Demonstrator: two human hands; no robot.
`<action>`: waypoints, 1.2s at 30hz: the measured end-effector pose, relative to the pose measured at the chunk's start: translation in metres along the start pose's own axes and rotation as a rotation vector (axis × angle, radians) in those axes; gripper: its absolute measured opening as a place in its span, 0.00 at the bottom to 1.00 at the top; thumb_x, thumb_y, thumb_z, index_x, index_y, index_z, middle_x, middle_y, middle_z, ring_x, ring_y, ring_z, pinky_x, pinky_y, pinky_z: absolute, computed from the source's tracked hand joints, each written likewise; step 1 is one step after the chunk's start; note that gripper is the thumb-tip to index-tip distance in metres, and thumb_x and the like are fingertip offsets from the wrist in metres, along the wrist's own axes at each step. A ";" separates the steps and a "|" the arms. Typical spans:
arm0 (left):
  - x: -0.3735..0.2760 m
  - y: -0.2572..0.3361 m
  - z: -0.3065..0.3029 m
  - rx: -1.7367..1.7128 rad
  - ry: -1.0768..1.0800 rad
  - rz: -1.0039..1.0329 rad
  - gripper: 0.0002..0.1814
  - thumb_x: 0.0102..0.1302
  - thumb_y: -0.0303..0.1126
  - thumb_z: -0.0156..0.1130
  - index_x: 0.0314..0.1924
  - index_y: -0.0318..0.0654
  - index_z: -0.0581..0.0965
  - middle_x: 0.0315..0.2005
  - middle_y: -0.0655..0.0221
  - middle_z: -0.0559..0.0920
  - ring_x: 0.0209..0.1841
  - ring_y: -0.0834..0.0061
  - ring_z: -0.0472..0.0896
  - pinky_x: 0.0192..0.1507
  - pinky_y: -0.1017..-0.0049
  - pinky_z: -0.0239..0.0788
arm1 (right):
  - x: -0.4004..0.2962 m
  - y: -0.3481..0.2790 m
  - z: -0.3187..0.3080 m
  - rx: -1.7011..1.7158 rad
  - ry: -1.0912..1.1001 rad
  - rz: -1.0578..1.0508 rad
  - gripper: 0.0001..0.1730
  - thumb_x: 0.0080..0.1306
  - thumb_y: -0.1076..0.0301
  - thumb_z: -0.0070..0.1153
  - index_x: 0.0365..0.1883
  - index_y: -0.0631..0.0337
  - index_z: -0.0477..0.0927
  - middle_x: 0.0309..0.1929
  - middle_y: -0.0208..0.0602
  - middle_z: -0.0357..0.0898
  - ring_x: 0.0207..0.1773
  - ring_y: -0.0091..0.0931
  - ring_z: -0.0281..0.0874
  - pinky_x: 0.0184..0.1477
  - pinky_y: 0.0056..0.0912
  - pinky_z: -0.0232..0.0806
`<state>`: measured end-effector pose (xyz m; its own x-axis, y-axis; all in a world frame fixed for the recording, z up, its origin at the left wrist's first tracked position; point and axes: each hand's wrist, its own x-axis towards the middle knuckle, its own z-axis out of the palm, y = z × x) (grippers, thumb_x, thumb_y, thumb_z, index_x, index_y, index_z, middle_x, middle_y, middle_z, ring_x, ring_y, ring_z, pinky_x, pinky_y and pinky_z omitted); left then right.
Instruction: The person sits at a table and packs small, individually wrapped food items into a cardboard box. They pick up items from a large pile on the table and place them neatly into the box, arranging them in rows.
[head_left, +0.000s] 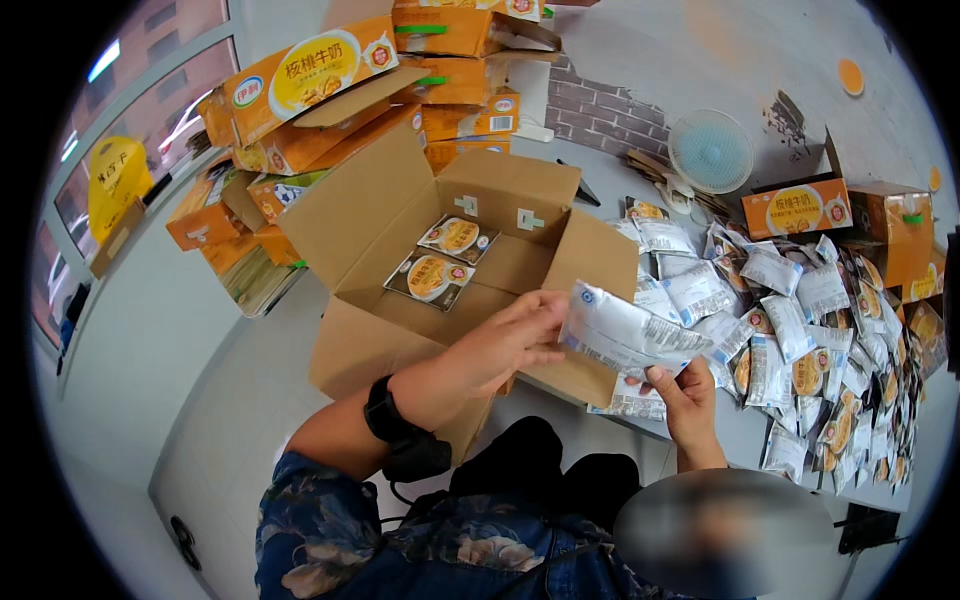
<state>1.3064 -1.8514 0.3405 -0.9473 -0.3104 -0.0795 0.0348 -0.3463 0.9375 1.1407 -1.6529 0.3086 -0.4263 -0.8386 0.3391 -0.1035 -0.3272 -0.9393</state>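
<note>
A silver plastic pouch (626, 330), printed side turned away, is held at its lower right edge by my right hand (686, 401), thumb on top. My left hand (517, 337) is beside the pouch's left end, fingers spread; whether its fingertips touch the pouch is hard to tell. Under and beyond my left forearm stands an open cardboard box (382, 210) with its flaps folded out. Inside it two flat pouches lie face up, one pouch (429, 279) nearer me and another pouch (457, 238) behind it. A large heap of similar pouches (772, 322) covers the table at right.
Orange printed cartons (315, 75) are stacked at the back left, and more cartons (465, 90) behind the box. A small fan (711, 150) stands against the wall. An orange carton (799, 210) sits behind the heap. A yellow bag (118, 184) hangs by the window.
</note>
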 end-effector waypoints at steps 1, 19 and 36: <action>0.000 0.000 -0.007 -0.153 -0.094 -0.087 0.30 0.71 0.52 0.41 0.63 0.37 0.59 0.56 0.57 0.70 0.57 0.63 0.71 0.57 0.64 0.64 | 0.001 0.000 0.002 -0.037 0.021 -0.084 0.17 0.63 0.79 0.50 0.52 0.64 0.71 0.46 0.42 0.77 0.47 0.28 0.77 0.45 0.26 0.68; -0.030 0.055 -0.088 0.022 0.299 0.025 0.21 0.66 0.29 0.52 0.58 0.33 0.64 0.46 0.63 0.76 0.46 0.70 0.78 0.46 0.66 0.75 | 0.005 0.019 -0.035 -0.053 0.346 0.053 0.16 0.65 0.75 0.48 0.51 0.63 0.74 0.52 0.36 0.75 0.47 0.23 0.75 0.41 0.21 0.68; -0.032 0.058 -0.204 1.759 0.355 -0.300 0.19 0.57 0.31 0.61 0.49 0.36 0.75 0.34 0.62 0.81 0.39 0.66 0.80 0.40 0.69 0.71 | -0.049 0.084 -0.102 0.055 0.612 0.079 0.08 0.68 0.72 0.48 0.43 0.63 0.75 0.37 0.30 0.76 0.32 0.17 0.71 0.35 0.18 0.63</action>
<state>1.4041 -2.0422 0.3281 -0.7442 -0.6544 -0.1339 -0.6666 0.7404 0.0864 1.0614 -1.5953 0.2074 -0.8707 -0.4646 0.1614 -0.0108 -0.3099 -0.9507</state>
